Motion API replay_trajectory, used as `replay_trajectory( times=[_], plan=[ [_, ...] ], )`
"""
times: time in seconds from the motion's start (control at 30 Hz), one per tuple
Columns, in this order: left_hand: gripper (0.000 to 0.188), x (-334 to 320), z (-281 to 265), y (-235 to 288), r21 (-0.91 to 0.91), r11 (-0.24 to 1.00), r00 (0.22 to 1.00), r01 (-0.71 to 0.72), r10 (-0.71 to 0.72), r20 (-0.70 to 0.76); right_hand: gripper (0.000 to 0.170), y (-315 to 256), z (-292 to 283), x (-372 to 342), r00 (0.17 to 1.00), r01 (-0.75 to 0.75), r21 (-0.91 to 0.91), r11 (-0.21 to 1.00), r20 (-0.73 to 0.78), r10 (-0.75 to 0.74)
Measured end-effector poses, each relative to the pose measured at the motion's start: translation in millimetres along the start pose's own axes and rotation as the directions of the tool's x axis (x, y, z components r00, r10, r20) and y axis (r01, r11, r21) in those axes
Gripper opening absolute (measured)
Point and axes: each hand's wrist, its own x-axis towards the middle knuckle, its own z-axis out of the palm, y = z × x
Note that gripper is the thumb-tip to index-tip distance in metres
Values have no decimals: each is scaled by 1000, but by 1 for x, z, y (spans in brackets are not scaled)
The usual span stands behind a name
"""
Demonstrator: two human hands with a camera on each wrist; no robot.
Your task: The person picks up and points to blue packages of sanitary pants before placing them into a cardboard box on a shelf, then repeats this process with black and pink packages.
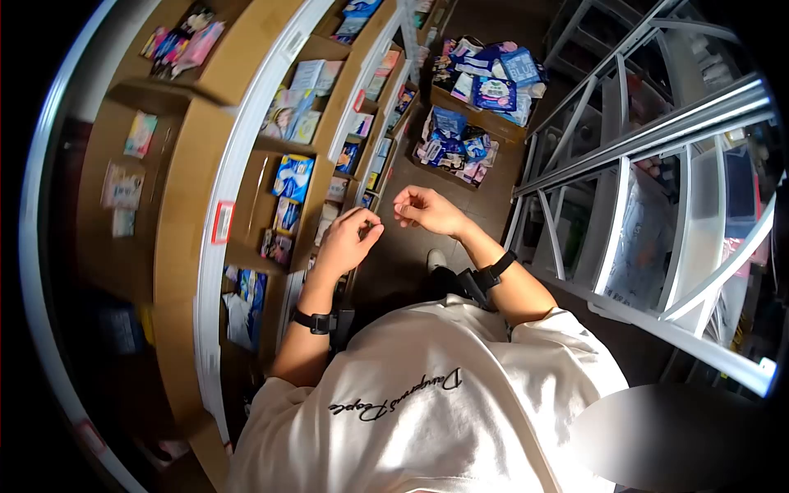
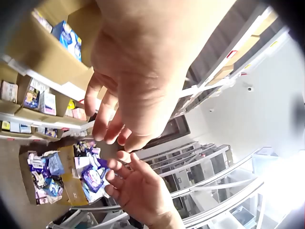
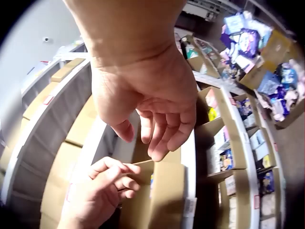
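Observation:
In the head view both bare hands are held up in front of the body, close to each other with a small gap between the fingertips. The left hand (image 1: 350, 238) has its fingers loosely bent and nothing in it. Facing it, the right hand (image 1: 427, 210) is likewise empty, its fingers relaxed. Each wrist wears a black strap with a small device. The left wrist view shows the left hand (image 2: 138, 81) with fingers hanging loose above the right hand (image 2: 145, 193). From the right wrist, the right hand (image 3: 152, 105) hangs with slack fingers, the left hand (image 3: 102, 193) below it.
On the left, a shelf rack holds cardboard boxes (image 1: 185, 197) with packaged goods, including a blue pack (image 1: 293, 177). Two floor cartons ahead are heaped with blue and purple packs (image 1: 495, 93). Along the right runs a metal rack (image 1: 641, 115) with clear bins. A narrow aisle floor (image 1: 394, 259) lies between.

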Motion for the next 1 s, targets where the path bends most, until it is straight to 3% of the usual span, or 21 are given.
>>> replay_trajectory(
  times=[0.07, 0.13, 0.23, 0.27, 0.37, 0.4, 0.47, 0.53, 0.63, 0.7, 0.73, 0.87, 0.93, 1.0],
  plan=[
    [12, 32, 11, -7, -23, 995, 994, 101, -99, 55, 13, 19, -24, 14, 996, -38, 18, 999, -81, 39],
    [12, 62, 34, -44, -73, 993, 994, 91, -87, 64, 13, 41, -48, 27, 968, -162, -25, 986, -197, 154],
    [13, 106, 50, -66, -91, 991, 992, 97, -90, 86, 14, 104, -87, 49, 941, -210, -3, 978, -272, 201],
    [14, 120, 58, -71, -110, 984, 988, 137, -127, 89, 18, 126, -106, 56, 944, -261, -105, 960, -237, 230],
    [16, 175, 83, -92, -159, 968, 978, 197, -183, 99, 26, 99, -128, 59, 845, -437, -36, 899, -359, 397],
    [19, 197, 96, -102, -161, 964, 976, 213, -200, 90, 26, 101, -138, 59, 838, -452, -35, 891, -360, 411],
    [29, 238, 123, -119, -106, 954, 959, 282, -275, 68, 31, 104, -164, 64, 827, -473, -257, 842, -460, 324],
    [34, 279, 146, -136, -76, 938, 940, 337, -331, 84, 33, 112, -195, 64, 823, -462, -279, 842, -487, 290],
    [50, 341, 180, -167, 182, 837, 816, 516, -545, 192, 33, 140, -242, 51, 798, -470, -256, 845, -533, 282],
    [52, 380, 203, -199, 389, 786, 790, 481, -580, 197, 33, 177, -272, 42, 766, -428, -114, 897, -573, 292],
    [56, 405, 214, -209, 442, 719, 689, 536, -675, 264, 34, 198, -289, 36, 758, -442, -128, 888, -582, 294],
    [56, 478, 281, -278, 519, 657, 661, 547, -719, 214, 35, 250, -326, 17, 687, -518, -63, 853, -625, 371],
    [55, 506, 313, -310, 632, 582, 569, 511, -781, 258, 34, 277, -336, 8, 625, -598, 4, 802, -625, 469],
    [52, 526, 337, -337, 624, 552, 549, 554, -805, 225, 34, 293, -342, 4, 547, -708, 34, 706, -606, 578]
  ],
)
